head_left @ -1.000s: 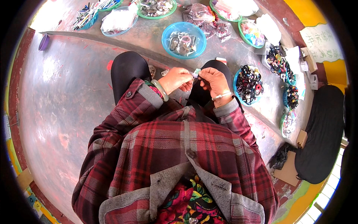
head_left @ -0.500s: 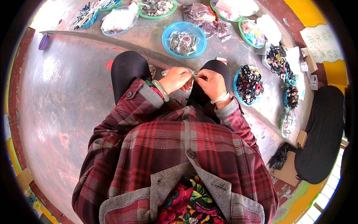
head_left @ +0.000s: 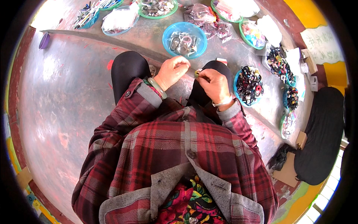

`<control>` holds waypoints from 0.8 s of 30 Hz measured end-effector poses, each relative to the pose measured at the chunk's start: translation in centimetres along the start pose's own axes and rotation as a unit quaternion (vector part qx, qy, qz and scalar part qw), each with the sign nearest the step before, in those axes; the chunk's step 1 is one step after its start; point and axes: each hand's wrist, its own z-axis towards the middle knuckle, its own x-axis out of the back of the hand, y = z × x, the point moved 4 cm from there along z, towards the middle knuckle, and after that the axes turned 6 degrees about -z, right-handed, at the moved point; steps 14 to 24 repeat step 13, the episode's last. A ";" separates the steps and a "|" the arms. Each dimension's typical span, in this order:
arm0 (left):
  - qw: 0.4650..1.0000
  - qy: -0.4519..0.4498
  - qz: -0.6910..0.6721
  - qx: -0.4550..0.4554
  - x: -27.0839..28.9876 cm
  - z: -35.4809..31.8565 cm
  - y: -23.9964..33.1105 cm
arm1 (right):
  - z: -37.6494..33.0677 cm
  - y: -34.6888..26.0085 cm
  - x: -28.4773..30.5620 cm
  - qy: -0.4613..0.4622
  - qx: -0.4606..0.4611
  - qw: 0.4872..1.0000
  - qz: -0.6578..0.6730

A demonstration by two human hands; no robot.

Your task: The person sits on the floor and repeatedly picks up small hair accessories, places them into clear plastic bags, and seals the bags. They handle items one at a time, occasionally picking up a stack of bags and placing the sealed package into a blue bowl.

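Observation:
My left hand and my right hand meet above my black-trousered knees. Between the fingertips of both hands sits a small greenish-yellow piece; it is too small to tell what it is. A pale green bangle circles my left wrist and a silver bracelet my right. Just beyond the hands stands a blue bowl with small packed metal parts.
Around me on the grey floor stand several bowls: a blue one with dark rings at my right, green-rimmed ones with bagged items at the back. A black cushion and cardboard pieces lie far right. A purple lid sits far left.
My hands have stayed together over my knees; the fingers shifted slightly while working the small piece. Nothing else moved.

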 end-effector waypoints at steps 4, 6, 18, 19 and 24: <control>0.987 -0.099 -0.103 0.067 -0.7 -0.2 0.3 | -0.7 0.3 1.1 -0.082 -0.095 0.974 0.191; 0.976 -0.162 -0.126 0.075 -1.1 -0.4 1.5 | -1.2 0.1 2.0 -0.115 -0.167 0.934 0.293; 0.957 -0.117 -0.145 0.221 -1.0 0.0 -3.1 | -2.1 3.2 4.1 -0.048 -0.128 0.800 0.584; 0.957 -0.117 -0.145 0.221 -1.0 0.0 -3.1 | -2.1 3.2 4.1 -0.048 -0.128 0.800 0.584; 0.957 -0.117 -0.145 0.221 -1.0 0.0 -3.1 | -2.1 3.2 4.1 -0.048 -0.128 0.800 0.584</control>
